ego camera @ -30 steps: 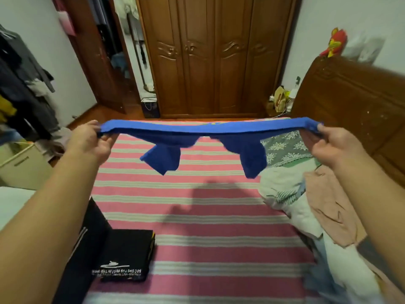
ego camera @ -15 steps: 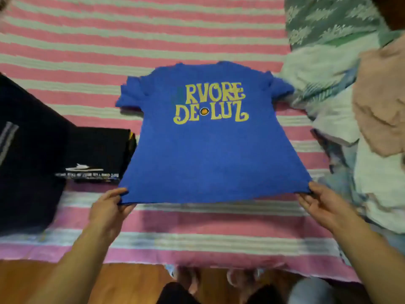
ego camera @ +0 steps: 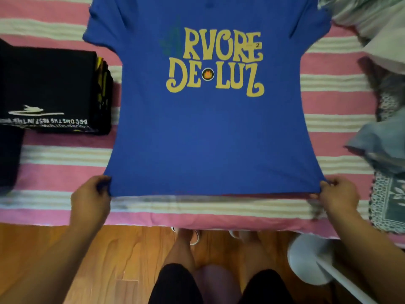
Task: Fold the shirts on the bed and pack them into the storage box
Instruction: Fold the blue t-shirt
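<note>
A blue T-shirt [ego camera: 208, 137] with yellow lettering lies spread face up on the pink and cream striped bed [ego camera: 54, 172], its hem toward me. My left hand [ego camera: 91, 198] pinches the hem's left corner. My right hand [ego camera: 338, 196] pinches the right corner. The hem is stretched straight between them near the bed's front edge. A black storage box [ego camera: 9, 154] stands at the far left edge, only partly in view.
A stack of folded black shirts [ego camera: 52, 88] sits left of the blue shirt. Loose unfolded clothes [ego camera: 381, 148] are piled along the right side. A white fan base [ego camera: 311, 260] stands on the wooden floor by my legs.
The shirt was held up in the air by both hands, then came down flat on the bed. My view has tilted down and closer, and the hem has been drawn toward the bed's edge.
</note>
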Action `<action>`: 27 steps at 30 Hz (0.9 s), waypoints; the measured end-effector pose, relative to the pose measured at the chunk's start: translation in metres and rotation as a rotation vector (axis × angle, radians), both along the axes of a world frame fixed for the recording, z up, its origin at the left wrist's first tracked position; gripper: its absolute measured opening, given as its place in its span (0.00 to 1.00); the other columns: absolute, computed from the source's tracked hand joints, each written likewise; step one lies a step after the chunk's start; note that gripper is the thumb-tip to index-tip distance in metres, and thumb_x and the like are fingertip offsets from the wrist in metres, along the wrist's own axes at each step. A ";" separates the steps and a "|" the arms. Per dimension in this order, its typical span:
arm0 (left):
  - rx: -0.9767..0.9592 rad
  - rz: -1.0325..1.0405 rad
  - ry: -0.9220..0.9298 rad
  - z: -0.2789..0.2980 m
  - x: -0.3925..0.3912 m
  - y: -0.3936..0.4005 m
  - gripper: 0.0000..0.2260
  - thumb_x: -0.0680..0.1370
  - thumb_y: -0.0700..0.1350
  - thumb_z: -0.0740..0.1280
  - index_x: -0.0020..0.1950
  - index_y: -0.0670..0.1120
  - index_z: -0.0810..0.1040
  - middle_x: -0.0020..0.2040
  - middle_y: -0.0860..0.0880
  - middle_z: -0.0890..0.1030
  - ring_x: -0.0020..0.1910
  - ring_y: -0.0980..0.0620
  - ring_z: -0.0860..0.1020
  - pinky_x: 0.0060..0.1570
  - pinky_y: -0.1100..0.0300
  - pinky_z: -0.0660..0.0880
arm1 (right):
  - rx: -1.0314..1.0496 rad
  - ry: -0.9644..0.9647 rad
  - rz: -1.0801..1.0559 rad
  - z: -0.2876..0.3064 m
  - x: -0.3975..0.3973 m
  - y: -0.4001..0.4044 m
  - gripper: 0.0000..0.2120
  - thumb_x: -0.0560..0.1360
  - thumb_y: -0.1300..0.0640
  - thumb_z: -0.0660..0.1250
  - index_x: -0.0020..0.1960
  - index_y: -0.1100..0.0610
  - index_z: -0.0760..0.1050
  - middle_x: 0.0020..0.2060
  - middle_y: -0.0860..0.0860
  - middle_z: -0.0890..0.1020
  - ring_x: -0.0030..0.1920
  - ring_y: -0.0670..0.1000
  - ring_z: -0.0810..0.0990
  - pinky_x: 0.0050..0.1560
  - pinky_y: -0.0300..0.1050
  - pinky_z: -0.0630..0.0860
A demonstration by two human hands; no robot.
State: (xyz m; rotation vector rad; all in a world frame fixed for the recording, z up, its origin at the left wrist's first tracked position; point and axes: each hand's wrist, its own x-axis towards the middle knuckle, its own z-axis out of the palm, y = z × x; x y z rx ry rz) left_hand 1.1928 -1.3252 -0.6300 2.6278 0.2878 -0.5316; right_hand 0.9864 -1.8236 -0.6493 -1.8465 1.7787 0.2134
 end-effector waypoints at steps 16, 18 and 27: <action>0.766 -0.796 0.587 0.021 0.048 -0.087 0.14 0.80 0.50 0.61 0.65 0.52 0.77 0.62 0.48 0.81 0.58 0.45 0.81 0.54 0.55 0.76 | 0.169 0.584 0.584 0.033 0.056 -0.035 0.06 0.75 0.60 0.68 0.45 0.60 0.71 0.43 0.56 0.79 0.44 0.60 0.78 0.42 0.46 0.72; 0.562 -0.800 0.494 0.028 0.090 -0.152 0.09 0.80 0.50 0.60 0.55 0.50 0.77 0.56 0.45 0.82 0.51 0.43 0.81 0.48 0.54 0.77 | 0.102 0.442 0.573 0.041 0.111 -0.073 0.04 0.77 0.60 0.65 0.50 0.61 0.74 0.49 0.61 0.81 0.47 0.61 0.78 0.42 0.47 0.72; -0.089 -0.916 -0.078 -0.038 0.206 -0.438 0.20 0.85 0.50 0.58 0.76 0.47 0.68 0.73 0.47 0.72 0.70 0.44 0.72 0.66 0.50 0.71 | -0.141 -0.073 0.445 -0.015 0.308 -0.189 0.18 0.78 0.57 0.64 0.66 0.62 0.73 0.63 0.62 0.76 0.62 0.65 0.75 0.57 0.54 0.73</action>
